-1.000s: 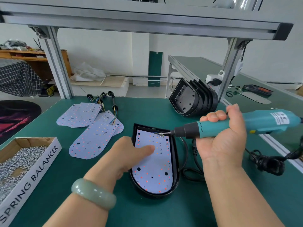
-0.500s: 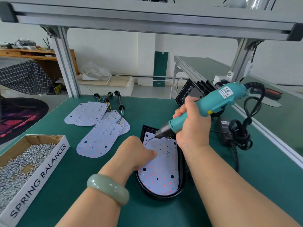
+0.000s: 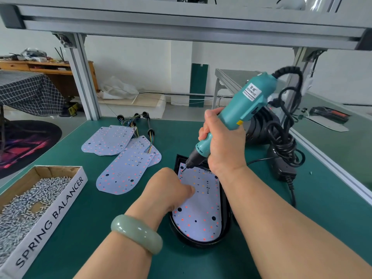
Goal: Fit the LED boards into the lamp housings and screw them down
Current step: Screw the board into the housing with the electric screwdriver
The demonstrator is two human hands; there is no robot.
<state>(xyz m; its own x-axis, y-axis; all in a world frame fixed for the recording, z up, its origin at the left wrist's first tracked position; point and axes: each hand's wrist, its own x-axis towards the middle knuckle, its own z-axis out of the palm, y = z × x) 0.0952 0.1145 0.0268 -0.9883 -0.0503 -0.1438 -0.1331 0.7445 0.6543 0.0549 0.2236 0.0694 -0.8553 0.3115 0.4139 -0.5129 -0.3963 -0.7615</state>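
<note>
A black lamp housing (image 3: 225, 228) lies on the green bench in front of me with a white LED board (image 3: 198, 216) seated inside it. My left hand (image 3: 171, 190) rests on the board's left side, one extended digit pressing it down while the other fingers curl under, hidden from view. My right hand (image 3: 223, 146) grips a teal electric screwdriver (image 3: 246, 102), tilted steeply. The screwdriver's tip touches the board's far left corner. Loose LED boards (image 3: 124, 174) with coloured wires lie to the left.
A cardboard box of screws (image 3: 30, 200) sits at the near left edge. Stacked black housings (image 3: 261, 121) stand behind my right hand. The screwdriver's coiled cable and black power adapter (image 3: 281, 167) lie to the right. Aluminium frame posts (image 3: 84, 81) rise at the bench's back.
My right hand swung the screwdriver from nearly level to steeply tilted and brought its tip down onto the board's far left corner. My left hand kept pressing the board.
</note>
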